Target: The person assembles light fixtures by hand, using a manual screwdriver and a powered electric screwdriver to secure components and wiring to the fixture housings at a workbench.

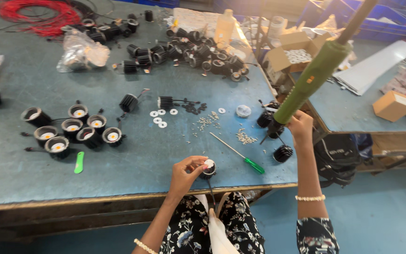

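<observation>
Head view: left hand (pixel 184 175) grip pinches black lamp housing (pixel 208 168); right hand (pixel 300 126) grip clasps green power screwdriver (pixel 313 77)

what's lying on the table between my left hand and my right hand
In the head view, a green-handled screwdriver lies on the blue table between the left hand and right hand.

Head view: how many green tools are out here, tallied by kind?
Green-handled screwdriver, on the table: 1
Flat bright-green plastic tool, on the table: 1
Olive-green power driver, held in the right hand: 1
Total: 3
</observation>
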